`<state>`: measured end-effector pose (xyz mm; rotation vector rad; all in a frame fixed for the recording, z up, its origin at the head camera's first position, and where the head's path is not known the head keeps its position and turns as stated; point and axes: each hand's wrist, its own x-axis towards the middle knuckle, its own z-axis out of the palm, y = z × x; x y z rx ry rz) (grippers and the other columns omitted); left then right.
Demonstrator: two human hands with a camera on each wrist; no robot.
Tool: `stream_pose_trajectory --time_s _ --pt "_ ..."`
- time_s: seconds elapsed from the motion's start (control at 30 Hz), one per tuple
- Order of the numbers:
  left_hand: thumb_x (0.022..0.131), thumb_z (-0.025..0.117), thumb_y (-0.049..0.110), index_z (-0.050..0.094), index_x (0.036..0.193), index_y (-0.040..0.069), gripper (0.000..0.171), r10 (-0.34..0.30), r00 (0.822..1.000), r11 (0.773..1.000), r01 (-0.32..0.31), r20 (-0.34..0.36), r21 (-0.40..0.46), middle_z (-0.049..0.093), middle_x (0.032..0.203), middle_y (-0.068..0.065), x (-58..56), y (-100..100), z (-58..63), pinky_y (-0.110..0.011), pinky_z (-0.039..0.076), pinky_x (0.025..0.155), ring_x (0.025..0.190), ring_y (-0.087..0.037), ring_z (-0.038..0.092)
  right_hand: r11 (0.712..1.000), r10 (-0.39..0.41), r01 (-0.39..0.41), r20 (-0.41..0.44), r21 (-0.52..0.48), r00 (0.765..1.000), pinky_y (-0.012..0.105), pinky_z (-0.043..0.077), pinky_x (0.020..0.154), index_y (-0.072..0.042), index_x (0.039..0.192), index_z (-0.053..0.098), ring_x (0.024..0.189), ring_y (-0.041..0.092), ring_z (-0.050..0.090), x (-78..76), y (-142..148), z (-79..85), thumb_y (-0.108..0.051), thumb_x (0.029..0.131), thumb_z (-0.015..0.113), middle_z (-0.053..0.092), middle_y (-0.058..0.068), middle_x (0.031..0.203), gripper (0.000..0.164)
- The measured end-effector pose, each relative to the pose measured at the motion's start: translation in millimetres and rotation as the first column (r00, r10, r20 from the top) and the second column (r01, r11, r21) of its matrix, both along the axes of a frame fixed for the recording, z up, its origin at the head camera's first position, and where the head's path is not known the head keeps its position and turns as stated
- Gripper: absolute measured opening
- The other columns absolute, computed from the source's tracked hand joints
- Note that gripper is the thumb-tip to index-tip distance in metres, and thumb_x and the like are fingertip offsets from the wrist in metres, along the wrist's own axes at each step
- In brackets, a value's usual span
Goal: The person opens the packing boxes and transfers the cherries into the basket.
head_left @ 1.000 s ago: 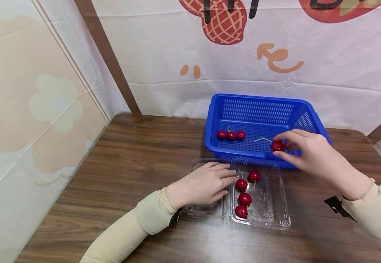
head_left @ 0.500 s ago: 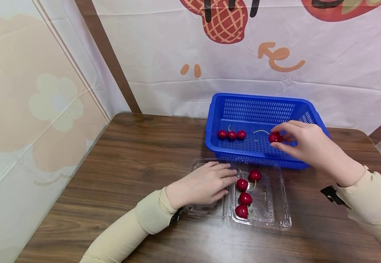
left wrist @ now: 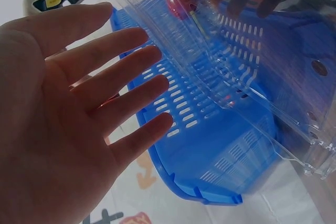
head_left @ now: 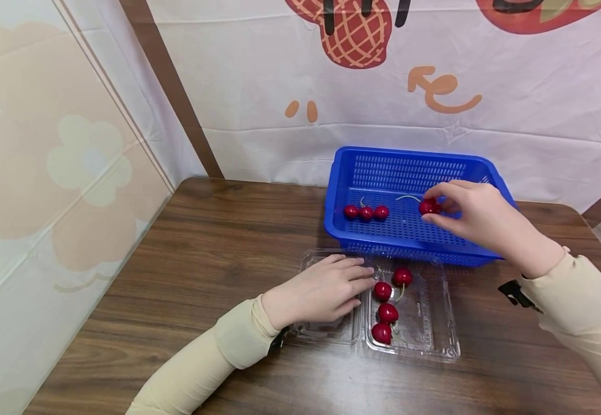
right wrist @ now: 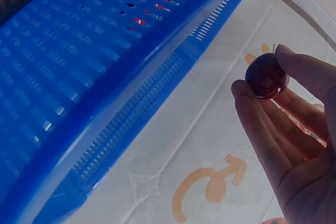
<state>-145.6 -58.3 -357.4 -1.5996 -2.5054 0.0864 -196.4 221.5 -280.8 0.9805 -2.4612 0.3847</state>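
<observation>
Pinched at the fingertips of the right hand (head_left: 479, 212), a grip seemingly suited to its small round shape, a red cherry (head_left: 427, 207) is held over a blue basket (head_left: 409, 152), beyond and right of the left hand (head_left: 321, 293), which lies, fingers extended and grasping nothing, across a clear container (head_left: 414, 323), presumably steadying it.
</observation>
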Motion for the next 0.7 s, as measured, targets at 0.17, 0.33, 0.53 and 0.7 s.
stream_pose_trajectory --time_s 0.17,0.33,0.53,0.7 --pt "0.089 0.052 0.031 0.056 0.129 0.016 0.043 0.002 1.0 1.0 -0.002 0.001 -0.002 0.053 0.134 -0.002 -0.3 0.1 -0.3 -0.041 0.036 0.104 0.127 -0.022 0.041 1.0 0.011 -0.011 0.006 0.002 1.0 0.036 0.054 0.053 -0.01 0.091 0.067 0.064 0.011 0.062 -6.7 -2.3 1.9 -0.02 0.07 0.077 0.068 0.003 0.081 0.026" --pt "0.089 0.052 0.032 0.056 0.129 0.015 0.044 0.001 1.0 1.0 -0.001 -0.001 -0.004 0.054 0.134 -0.003 -0.5 0.6 -0.6 -0.04 0.036 0.105 0.126 -0.022 0.041 1.0 0.002 -0.002 0.033 0.016 0.999 0.036 0.055 0.053 -0.008 0.09 0.066 0.064 0.013 0.063 -14.0 -3.5 3.1 -0.019 0.069 0.078 0.068 0.005 0.08 0.026" --pt "0.089 0.052 0.032 0.056 0.13 0.016 0.044 0.005 1.0 1.0 -0.005 0.001 -0.008 0.053 0.135 -0.003 -0.3 0.3 -0.6 -0.04 0.036 0.105 0.127 -0.022 0.041 0.999 -0.022 0.019 0.074 0.035 0.997 0.039 0.057 0.056 -0.009 0.091 0.066 0.067 0.015 0.064 -21.5 -7.0 8.2 -0.022 0.071 0.077 0.068 0.005 0.082 0.026" --pt "0.09 0.052 0.033 0.056 0.13 0.016 0.044 0.009 1.0 1.0 -0.009 0.001 -0.01 0.053 0.135 -0.002 -0.3 -0.4 -0.6 -0.04 0.036 0.105 0.127 -0.022 0.041 0.998 -0.034 0.03 0.081 0.05 0.996 0.039 0.057 0.057 -0.01 0.092 0.066 0.068 0.016 0.065 -26.7 -11.8 13.8 -0.022 0.072 0.076 0.069 0.005 0.083 0.025"
